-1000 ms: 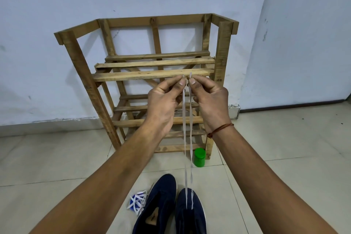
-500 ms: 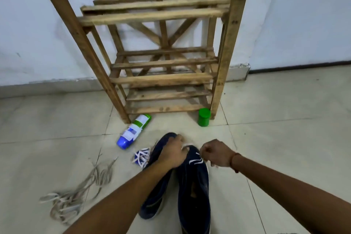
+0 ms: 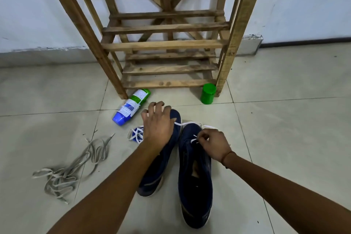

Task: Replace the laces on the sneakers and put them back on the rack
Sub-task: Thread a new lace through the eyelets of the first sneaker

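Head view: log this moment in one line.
right hand: pinches white lace on right sneaker | left hand: over left sneaker toe, grip unclear | rack: neither returned

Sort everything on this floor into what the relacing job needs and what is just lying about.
Job: right sneaker; left sneaker; white lace, pinched by the right hand; bundled white lace; wooden rack; old grey laces, already off.
Lying about: spray bottle; green cap.
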